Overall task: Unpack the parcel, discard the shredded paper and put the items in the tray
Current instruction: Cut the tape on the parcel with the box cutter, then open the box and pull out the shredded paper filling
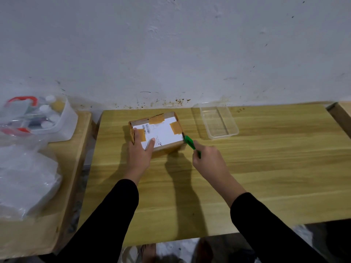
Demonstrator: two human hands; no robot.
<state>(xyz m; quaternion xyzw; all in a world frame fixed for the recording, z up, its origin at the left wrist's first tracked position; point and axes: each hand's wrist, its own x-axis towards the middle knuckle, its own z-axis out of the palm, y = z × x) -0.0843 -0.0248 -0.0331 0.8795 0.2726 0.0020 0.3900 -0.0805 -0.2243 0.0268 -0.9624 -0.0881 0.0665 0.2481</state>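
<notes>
A small cardboard parcel (163,128) with a white shipping label and brown tape strips sits closed near the back of the wooden table (247,177). My left hand (139,150) lies flat on its near left corner, fingers spread over the label. My right hand (206,158) grips a green cutter (190,143), whose tip touches the parcel's right edge by the tape. A clear plastic tray (218,121) stands empty to the right of the parcel, near the wall.
A second wooden surface at the left carries a white bin (62,128) holding bottles and small items, and a heap of clear plastic bags (24,179). A gap separates the two tables. Another table edge (341,114) shows at far right.
</notes>
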